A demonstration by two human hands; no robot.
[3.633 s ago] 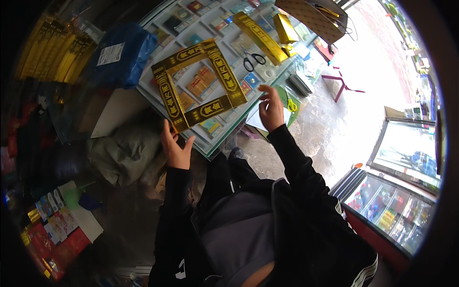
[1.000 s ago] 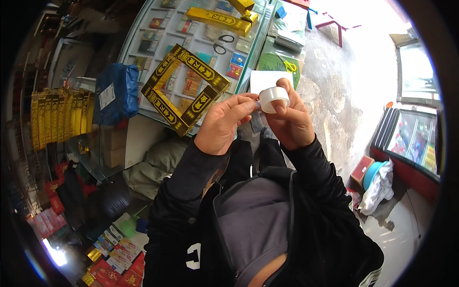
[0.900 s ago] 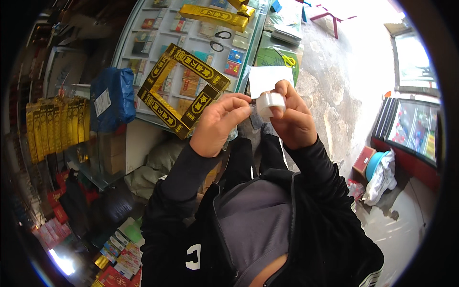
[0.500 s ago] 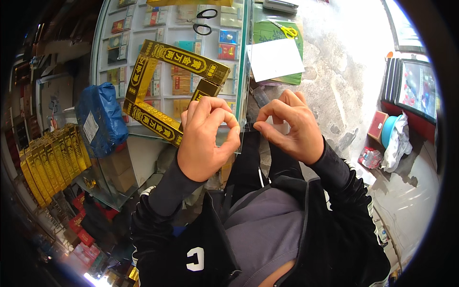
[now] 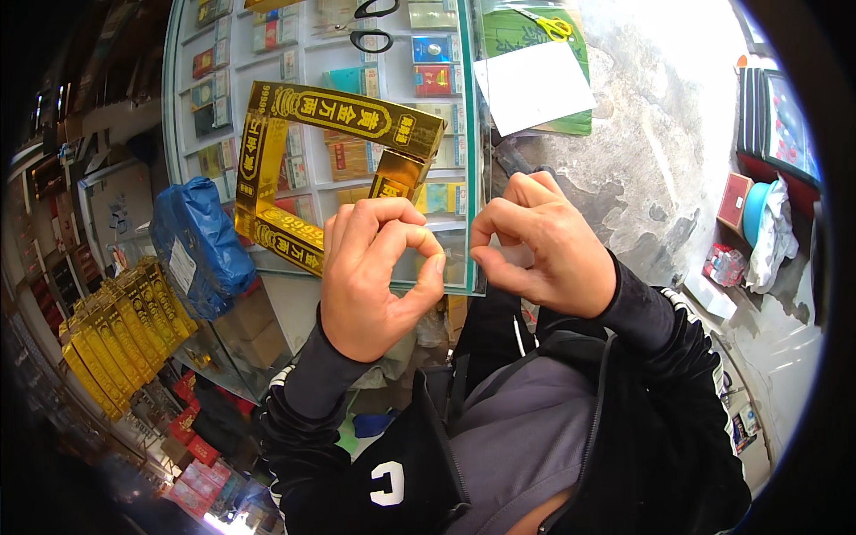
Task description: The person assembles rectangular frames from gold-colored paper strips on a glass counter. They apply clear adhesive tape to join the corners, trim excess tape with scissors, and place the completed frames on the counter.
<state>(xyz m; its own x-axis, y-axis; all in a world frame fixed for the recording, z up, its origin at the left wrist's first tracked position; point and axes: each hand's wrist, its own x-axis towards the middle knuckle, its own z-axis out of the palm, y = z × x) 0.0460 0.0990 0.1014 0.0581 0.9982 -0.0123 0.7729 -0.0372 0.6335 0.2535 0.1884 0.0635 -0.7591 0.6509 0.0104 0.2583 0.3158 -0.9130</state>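
Observation:
My left hand [image 5: 367, 285] is held up near the corner of the glass counter, thumb and forefinger pinched together. Facing it a short way off, my right hand [image 5: 560, 254] makes the same kind of pinch. Anything between the fingertips is too small or clear to make out. Behind my left hand, a gold cardboard box sleeve [image 5: 343, 111] with dark lettering lies on the glass, bent into a four-sided frame. My left hand hides its near corner. Black-handled scissors [image 5: 371, 41] rest farther back on the glass.
Packs in rows sit inside the glass display counter [image 5: 473, 178]. A white sheet [image 5: 535, 89] lies on a green board [image 5: 580, 120], beside yellow scissors [image 5: 556, 28]. To the left are a blue wrapped parcel [image 5: 209, 236] and several gold boxes [image 5: 125, 343]. A turquoise basin [image 5: 758, 214] stands at right.
The view has shifted slightly, so the counter and its surroundings sit differently in the picture. Both hands keep their pinched pose, close to each other. The gold box sleeve shows no clear movement of its own.

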